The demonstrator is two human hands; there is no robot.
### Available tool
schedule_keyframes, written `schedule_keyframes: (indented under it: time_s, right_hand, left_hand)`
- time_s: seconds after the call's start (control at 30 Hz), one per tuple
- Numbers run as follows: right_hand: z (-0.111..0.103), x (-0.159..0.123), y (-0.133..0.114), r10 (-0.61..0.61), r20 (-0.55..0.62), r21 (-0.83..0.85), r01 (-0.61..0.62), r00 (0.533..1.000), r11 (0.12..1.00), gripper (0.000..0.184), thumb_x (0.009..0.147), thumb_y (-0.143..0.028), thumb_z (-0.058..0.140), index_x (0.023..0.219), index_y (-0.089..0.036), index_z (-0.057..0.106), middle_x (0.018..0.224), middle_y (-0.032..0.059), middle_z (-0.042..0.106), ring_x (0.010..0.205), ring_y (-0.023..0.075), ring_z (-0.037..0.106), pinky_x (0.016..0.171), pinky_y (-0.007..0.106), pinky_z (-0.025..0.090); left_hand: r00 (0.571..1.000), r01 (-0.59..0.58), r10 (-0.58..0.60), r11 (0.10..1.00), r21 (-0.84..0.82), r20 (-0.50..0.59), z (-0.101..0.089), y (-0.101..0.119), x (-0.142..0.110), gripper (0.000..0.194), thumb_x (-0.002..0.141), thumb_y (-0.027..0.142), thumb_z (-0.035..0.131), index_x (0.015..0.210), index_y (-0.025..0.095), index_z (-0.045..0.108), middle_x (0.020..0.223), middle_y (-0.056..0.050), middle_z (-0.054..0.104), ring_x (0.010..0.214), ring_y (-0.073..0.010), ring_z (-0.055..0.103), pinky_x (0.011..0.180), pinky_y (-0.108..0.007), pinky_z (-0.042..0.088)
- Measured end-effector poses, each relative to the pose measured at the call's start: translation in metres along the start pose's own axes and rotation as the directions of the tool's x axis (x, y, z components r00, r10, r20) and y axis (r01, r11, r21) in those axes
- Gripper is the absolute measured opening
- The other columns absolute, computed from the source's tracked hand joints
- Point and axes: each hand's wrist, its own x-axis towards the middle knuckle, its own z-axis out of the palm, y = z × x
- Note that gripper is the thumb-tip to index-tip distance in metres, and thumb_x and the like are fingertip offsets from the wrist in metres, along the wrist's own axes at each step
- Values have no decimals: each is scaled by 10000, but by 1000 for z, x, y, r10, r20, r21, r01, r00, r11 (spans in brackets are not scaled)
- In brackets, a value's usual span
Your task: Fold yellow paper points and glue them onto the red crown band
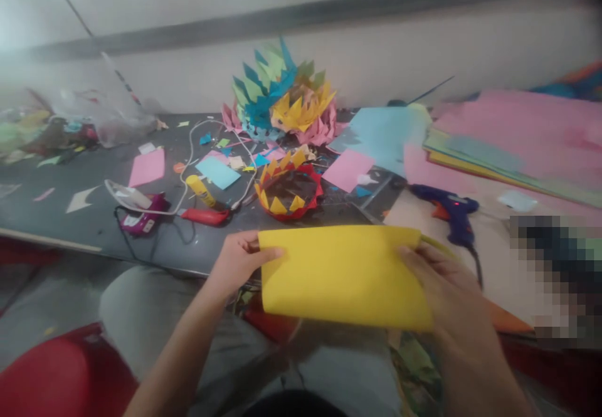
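A folded sheet of yellow paper is stretched between my two hands at the table's front edge. My left hand pinches its upper left corner, thumb on the near face. At the upper right corner, my right hand grips the sheet with the thumb in front; its other fingers are partly hidden behind the paper. Just beyond the sheet stands a red and yellow paper crown with pointed tips. A blue glue gun with a small red light lies to the right of it.
More paper crowns are piled by the wall. Coloured sheets are stacked at right. A glue stick, a red-handled cutter and a purple power strip with cords lie left, among paper scraps. A red stool stands lower left.
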Motion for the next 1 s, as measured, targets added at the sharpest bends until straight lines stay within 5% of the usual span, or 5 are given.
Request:
schedule_keyframes:
  time_s: [0.17,0.53,1.0]
  right_hand:
    - [-6,2,-2,236,2,217,-231,972,948,246,559,-367,763,738,-237,656,657,23,705,500,213,649,365,254,462]
    - [-9,-2,4,221,-58,226,-203,974,953,191,559,-331,779,659,-239,645,651,27,684,392,155,570,371,260,492]
    - [-10,-3,7,275,23,295,-269,961,917,175,573,-323,772,697,-256,668,690,18,701,642,240,686,541,289,567]
  left_hand:
    - [999,-31,29,997,-77,-27,9,3,-2,281,606,294,787,815,126,702,831,-66,740,749,-214,700,673,-292,572]
    - [991,-63,57,997,-47,-118,10,2,-6,265,567,299,808,708,124,669,749,-51,734,670,-196,692,612,-271,565]
    - [984,-79,71,996,-41,-165,8,0,-8,246,563,271,818,703,134,670,715,-31,732,637,-161,684,584,-220,542]
